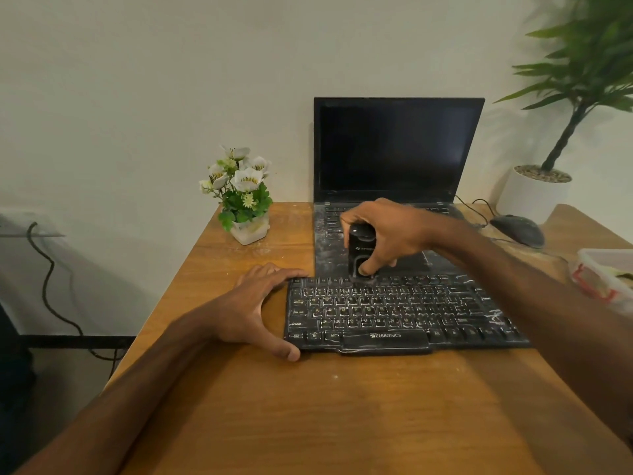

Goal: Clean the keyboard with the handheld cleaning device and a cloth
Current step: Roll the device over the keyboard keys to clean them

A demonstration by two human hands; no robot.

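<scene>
Keyboard (404, 313) lies flat near the middle of the desk (308, 406), long axis parallel w/ the desk's front edge, just in front of the open laptop (394, 149). We hold the cleaning device (359, 250) upright in our right hand (387, 231), fingers & thumb clamped round its smooth black body, nozzle end down on the top key row, left of centre. Our left hand (253, 303) is spread, fingers apart: thumb tip at the front-left corner, fingertips at the back-left corner, bracing the board. So most keys lie right of the nozzle & nearer us; next pass prob runs rightward along the long axis. Keys are matte black plastic, low & squarish, streaked w/ pale dust; desk is grainy wood w/ white specks. No cloth we can make out
</scene>
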